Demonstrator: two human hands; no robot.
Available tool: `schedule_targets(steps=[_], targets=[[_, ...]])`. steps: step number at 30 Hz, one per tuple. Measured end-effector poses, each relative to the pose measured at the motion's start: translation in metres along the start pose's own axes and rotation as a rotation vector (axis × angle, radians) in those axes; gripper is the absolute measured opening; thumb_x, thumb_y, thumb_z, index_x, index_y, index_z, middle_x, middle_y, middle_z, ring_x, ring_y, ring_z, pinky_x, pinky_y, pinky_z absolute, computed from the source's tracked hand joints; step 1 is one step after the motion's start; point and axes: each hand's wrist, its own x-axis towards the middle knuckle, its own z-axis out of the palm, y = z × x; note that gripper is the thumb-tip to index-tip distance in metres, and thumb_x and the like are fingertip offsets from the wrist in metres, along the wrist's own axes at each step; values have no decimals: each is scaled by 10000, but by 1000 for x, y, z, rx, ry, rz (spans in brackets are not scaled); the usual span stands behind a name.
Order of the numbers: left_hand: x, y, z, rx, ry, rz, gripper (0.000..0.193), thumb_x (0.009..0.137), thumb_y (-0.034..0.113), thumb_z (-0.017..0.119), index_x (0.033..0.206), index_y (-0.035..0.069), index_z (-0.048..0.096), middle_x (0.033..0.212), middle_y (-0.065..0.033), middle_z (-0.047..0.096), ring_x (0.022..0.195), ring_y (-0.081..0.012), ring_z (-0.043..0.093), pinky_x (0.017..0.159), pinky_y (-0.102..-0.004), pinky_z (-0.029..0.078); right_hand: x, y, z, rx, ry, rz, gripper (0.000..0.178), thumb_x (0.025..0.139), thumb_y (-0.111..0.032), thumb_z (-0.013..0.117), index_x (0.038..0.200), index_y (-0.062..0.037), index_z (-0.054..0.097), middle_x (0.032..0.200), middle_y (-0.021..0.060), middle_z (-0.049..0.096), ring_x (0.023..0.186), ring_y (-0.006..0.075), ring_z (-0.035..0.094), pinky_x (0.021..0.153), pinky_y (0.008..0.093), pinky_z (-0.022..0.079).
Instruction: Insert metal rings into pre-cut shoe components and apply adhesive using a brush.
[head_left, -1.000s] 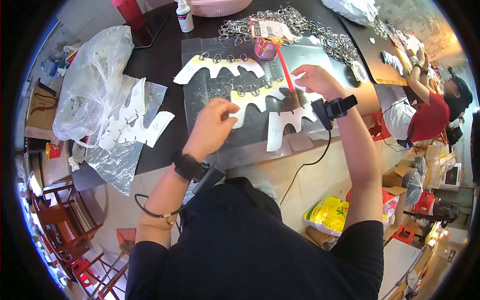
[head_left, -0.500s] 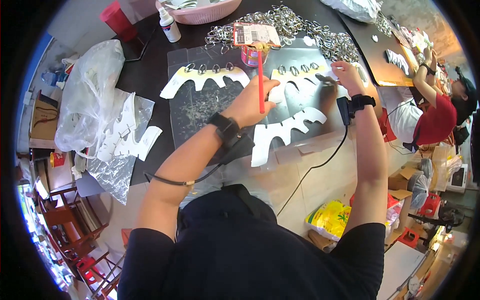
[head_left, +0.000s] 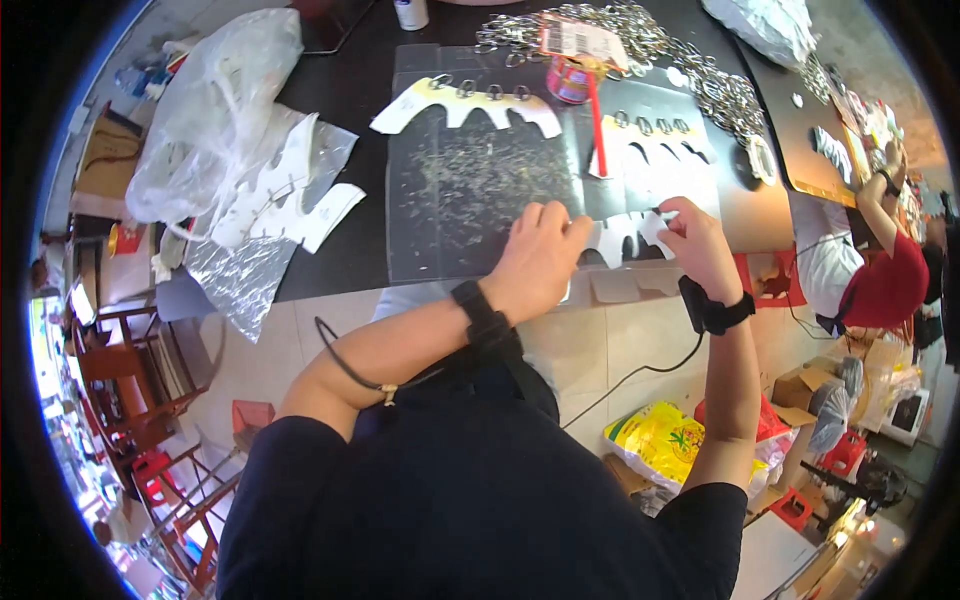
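Observation:
Between my hands, at the near table edge, is a white scalloped strip. My left hand is closed over its left end, fingertips partly hidden. My right hand pinches its right end between thumb and fingers. Behind it lies a second scalloped strip with a yellowish upper edge and several metal rings along it. A similar ringed strip lies farther left. A red stick slants from a small pink-red can toward the second strip.
A pile of metal rings spreads across the back. Left are a clear plastic bag and more white strips. A clear sheet covers the work area. At right a person in a red top sits by another table.
My left hand has left the ringed strip by the red stick and come down to the near white strip. My right hand has come down to its other end. The whole view has shifted.

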Motion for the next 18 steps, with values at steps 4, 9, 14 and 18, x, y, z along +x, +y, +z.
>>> schedule_targets(steps=[4,9,14,18], targets=[[-3,-6,-9,-146,77,-9,514,659,-2,699,1127,14,486,987,-134,444,950,-340,456,819,-405,412,-1,-21,0,119,-64,48,217,767,4,579,983,-12,563,621,96,580,560,189,550,558,312,435],[2,-19,-12,-131,65,4,490,713,161,693,1153,78,495,1081,-116,528,1053,-330,442,899,-448,345,2,-39,-13,112,-47,34,173,803,-3,558,976,-17,570,620,35,517,567,108,472,537,269,387],[6,-27,-42,-197,-99,9,446,718,138,679,1132,60,531,975,-106,586,966,-286,527,857,-402,394,-2,-41,-23,235,-23,34,159,825,0,550,982,-7,573,636,-44,428,601,49,414,550,216,357],[4,-68,-86,-347,-42,-34,321,732,109,644,1029,10,573,917,-134,620,867,-250,608,792,-314,465,4,-61,-4,388,-69,27,184,825,-22,562,1006,-32,590,659,-31,477,612,53,444,561,211,376]])
